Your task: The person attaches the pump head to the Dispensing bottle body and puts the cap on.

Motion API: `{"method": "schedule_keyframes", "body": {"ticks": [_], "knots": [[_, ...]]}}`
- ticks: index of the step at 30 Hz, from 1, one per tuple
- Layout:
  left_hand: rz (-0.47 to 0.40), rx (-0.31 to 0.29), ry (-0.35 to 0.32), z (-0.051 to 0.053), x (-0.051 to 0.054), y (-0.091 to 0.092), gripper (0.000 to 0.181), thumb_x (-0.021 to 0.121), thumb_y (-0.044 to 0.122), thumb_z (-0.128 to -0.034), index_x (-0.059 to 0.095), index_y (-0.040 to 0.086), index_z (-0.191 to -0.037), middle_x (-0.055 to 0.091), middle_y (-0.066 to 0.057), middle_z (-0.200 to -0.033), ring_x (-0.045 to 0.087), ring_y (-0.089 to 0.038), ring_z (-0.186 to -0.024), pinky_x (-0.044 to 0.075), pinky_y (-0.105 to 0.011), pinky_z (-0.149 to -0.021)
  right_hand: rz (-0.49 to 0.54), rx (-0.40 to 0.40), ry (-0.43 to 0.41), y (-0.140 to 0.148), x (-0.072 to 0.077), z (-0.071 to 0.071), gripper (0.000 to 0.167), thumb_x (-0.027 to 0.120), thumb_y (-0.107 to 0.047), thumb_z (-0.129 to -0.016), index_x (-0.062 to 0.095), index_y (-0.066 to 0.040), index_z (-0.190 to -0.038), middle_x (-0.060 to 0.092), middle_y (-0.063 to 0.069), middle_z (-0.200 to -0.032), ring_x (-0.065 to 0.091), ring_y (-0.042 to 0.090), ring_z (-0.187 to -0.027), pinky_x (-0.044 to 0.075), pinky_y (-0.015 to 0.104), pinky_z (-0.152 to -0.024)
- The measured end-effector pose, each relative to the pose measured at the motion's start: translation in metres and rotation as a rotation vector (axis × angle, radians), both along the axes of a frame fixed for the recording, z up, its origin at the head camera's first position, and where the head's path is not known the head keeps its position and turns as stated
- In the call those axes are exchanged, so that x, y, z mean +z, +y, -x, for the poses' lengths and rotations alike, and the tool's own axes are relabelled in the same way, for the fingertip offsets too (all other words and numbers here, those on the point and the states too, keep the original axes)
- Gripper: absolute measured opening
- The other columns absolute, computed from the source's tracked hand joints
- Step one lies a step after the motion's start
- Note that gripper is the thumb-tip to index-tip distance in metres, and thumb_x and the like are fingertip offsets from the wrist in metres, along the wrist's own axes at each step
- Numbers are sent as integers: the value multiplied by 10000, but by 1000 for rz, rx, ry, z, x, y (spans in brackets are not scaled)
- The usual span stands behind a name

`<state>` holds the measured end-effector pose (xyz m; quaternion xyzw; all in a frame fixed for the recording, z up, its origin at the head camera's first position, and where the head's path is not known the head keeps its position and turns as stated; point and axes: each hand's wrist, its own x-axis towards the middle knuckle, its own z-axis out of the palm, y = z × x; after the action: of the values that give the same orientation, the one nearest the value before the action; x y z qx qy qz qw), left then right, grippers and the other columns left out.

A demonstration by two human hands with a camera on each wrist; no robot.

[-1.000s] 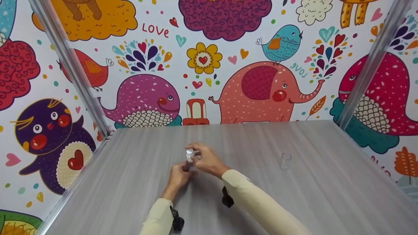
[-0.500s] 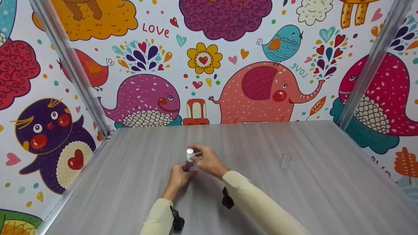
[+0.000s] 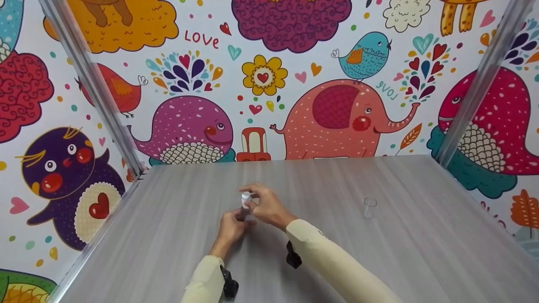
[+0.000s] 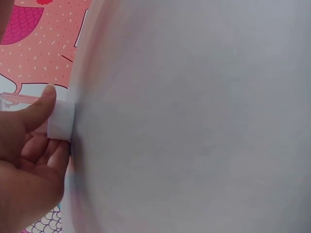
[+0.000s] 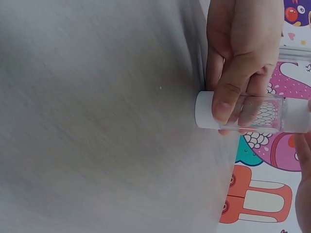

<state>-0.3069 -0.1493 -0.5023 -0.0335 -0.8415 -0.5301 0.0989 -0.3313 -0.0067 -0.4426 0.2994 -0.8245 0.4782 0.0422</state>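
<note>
The clear bottle [image 5: 269, 112] stood upright on the tabletop [image 3: 189, 193], left hand [image 3: 230, 228] gripping its base, right hand [image 3: 268, 205] pinching its seated white top [image 3: 246, 195], that step seemingly unfinished, while the clear cylinder [image 3: 369, 209] stood well apart, untouched.

Against half a second ago, the right hand [image 3: 269, 206] shifts its fingers slightly at the white cap [image 3: 246, 195] of the bottle [image 5: 266, 119], and the whole head view slides a touch sideways
</note>
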Motion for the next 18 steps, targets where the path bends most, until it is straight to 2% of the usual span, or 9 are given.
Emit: {"method": "schedule_keyframes", "body": {"ticks": [4, 7, 11, 14, 18], "knots": [[-8, -7, 13, 1, -1, 0, 233, 780, 5, -779, 754, -59, -1002, 758, -225, -1008, 619, -188, -815, 504, -262, -715, 1, 3, 13, 0, -2, 0, 358, 643, 16, -924, 656, -88, -1267, 667, 91, -1269, 650, 226, -1142, 542, 349, -979], [-25, -19, 38, 1, -2, -1, 232, 783, 4, -775, 746, -78, -989, 754, -242, -1008, 679, -223, -873, 514, -234, -722, -2, -3, 23, 1, -3, 1, 363, 656, 2, -925, 651, -88, -1277, 671, 93, -1255, 659, 215, -1124, 548, 303, -957], [-28, -28, 46, 2, -2, -1, 226, 780, -2, -776, 737, -94, -977, 752, -252, -982, 651, -184, -819, 506, -228, -697, -17, -7, 33, 1, -4, 1, 373, 668, -9, -923, 643, -89, -1286, 671, 89, -1251, 662, 203, -1115, 546, 273, -947], [-30, -21, 26, 1, -2, -1, 222, 781, 0, -778, 737, -90, -976, 754, -246, -972, 604, -157, -769, 508, -244, -692, -27, -5, 48, 1, -4, 2, 389, 683, -23, -918, 629, -77, -1300, 668, 100, -1254, 661, 208, -1111, 547, 296, -958], [-26, -13, 9, 0, 0, 0, 241, 776, -1, -787, 740, -76, -1013, 750, -249, -1020, 681, -217, -855, 562, -319, -749, -30, -1, 55, 3, -2, 2, 429, 713, -63, -906, 606, -67, -1321, 656, 112, -1278, 655, 221, -1120, 539, 352, -984]]}}
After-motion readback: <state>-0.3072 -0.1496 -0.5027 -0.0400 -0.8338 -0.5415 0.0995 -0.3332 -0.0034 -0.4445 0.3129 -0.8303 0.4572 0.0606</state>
